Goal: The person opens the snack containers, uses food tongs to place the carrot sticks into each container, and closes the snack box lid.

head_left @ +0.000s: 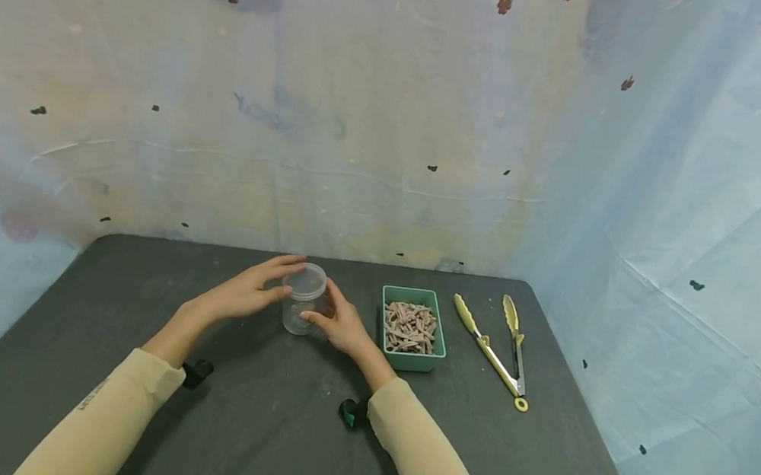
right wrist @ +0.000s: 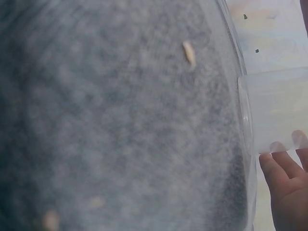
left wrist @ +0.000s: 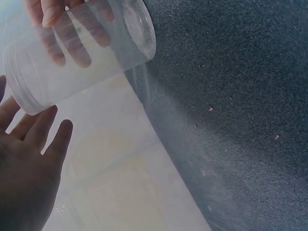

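Observation:
A clear plastic jar (head_left: pixel 297 314) stands upright on the dark table, its translucent lid (head_left: pixel 307 281) on top. Nothing shows inside it. My left hand (head_left: pixel 248 290) holds the lid from the left, thumb at the near side and fingers reaching round the far side. In the left wrist view, the fingertips of that hand (left wrist: pixel 31 159) meet the lid's rim. My right hand (head_left: pixel 341 324) grips the jar's body from the right, thumb in front. Through the clear wall in the left wrist view, its fingers (left wrist: pixel 79 53) show spread along the jar.
Right of the jar sits a green rectangular container (head_left: pixel 411 361) filled with brownish-grey strips (head_left: pixel 409 327). Yellow-tipped tongs (head_left: pixel 494 363) lie spread farther right. Small crumbs (right wrist: pixel 189 54) dot the table (head_left: pixel 252 424). A plastic sheet (head_left: pixel 365 114) hangs behind it.

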{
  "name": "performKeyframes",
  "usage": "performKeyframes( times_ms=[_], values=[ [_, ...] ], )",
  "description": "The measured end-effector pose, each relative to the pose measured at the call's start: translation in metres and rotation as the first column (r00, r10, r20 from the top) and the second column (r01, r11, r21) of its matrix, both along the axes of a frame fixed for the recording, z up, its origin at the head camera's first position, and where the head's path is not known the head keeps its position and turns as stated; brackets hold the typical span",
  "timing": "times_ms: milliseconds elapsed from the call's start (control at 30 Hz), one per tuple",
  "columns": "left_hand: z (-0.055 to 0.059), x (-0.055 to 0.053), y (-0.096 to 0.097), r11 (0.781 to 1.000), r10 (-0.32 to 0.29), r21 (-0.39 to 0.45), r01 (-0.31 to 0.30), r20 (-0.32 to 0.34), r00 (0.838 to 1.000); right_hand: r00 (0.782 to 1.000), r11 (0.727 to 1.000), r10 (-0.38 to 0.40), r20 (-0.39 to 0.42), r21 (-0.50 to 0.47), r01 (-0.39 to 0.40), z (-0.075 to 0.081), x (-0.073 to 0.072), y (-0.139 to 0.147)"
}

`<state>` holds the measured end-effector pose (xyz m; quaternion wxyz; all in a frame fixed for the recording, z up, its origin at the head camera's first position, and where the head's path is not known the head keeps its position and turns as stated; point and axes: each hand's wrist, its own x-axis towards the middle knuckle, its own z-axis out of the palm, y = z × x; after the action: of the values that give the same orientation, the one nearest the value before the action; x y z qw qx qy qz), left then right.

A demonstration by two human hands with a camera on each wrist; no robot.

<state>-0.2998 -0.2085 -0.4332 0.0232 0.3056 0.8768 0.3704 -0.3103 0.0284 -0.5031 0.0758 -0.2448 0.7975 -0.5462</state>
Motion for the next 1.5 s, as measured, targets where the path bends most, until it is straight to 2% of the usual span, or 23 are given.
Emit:
performKeyframes(
  times_ms=[100, 267, 533, 900, 1167, 1267, 1500],
  values=[
    [-0.0002, -0.0003, -0.0006, 0.999, -0.034, 0.008, 0.034, 0.012, 0.999, 1.000, 1.000, 0.003, -0.003, 0.004, -0.003, -0.0001, 0.0000, 0.0006],
    [0.0032, 0.0006, 0.0003, 0.999, -0.040, -0.003, 0.040, 0.006, 0.999, 1.000, 1.000, 0.007, -0.014, 0.010, -0.007, -0.0001, -0.0011, 0.0008],
    [0.0067, 0.0026, 0.0038, 1.000, 0.011, -0.024, -0.011, -0.023, 1.000, 1.000, 1.000, 0.022, -0.019, 0.002, -0.022, -0.0010, -0.0018, 0.0021],
    [0.0038, 0.0014, 0.0032, 0.996, 0.073, -0.043, -0.077, -0.088, 0.993, 0.999, 1.000, 0.023, -0.035, 0.005, -0.023, -0.0001, -0.0008, 0.0023],
    [0.0054, 0.0010, 0.0005, 0.999, 0.022, -0.027, -0.023, -0.034, 0.999, 0.999, 1.000, 0.024, -0.031, 0.003, -0.024, 0.0002, -0.0014, 0.0022],
    [0.0055, 0.0005, 0.0000, 1.000, 0.003, -0.023, -0.004, -0.033, 0.999, 0.999, 1.000, 0.022, -0.028, 0.006, -0.022, 0.0007, -0.0012, 0.0024],
    [0.0039, 0.0012, 0.0001, 0.999, 0.037, -0.019, -0.038, -0.040, 0.998, 0.999, 1.000, 0.018, -0.038, 0.010, -0.018, 0.0000, -0.0016, 0.0023]
  ],
)
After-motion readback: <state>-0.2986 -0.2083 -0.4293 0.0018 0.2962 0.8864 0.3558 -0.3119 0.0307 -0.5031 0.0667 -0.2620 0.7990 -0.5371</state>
